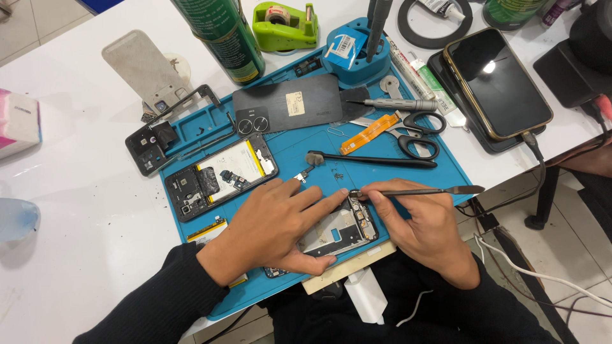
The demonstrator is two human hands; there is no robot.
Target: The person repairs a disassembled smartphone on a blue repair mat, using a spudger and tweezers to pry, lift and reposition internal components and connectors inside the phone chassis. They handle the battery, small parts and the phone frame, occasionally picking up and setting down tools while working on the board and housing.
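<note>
While scissors (414,130) and a brush (370,159) lie mid-mat (440,172), your left hand (274,232) presses flat the gutted phone frame (341,232) at its near edge; right hand (424,226) pinches a spudger (421,190).

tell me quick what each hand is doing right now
Left hand: open, lying flat on the phone frame, pressing it to the blue mat.
Right hand: closed on a thin metal pry tool.

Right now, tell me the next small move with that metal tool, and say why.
Probably a gentle lever upward at the frame's top edge. The right hand holds the metal tool with its near tip at the phone frame, and the left hand presses the frame flat on the blue mat, forefinger beside the tip. What the tip touches is too small to tell.
</note>
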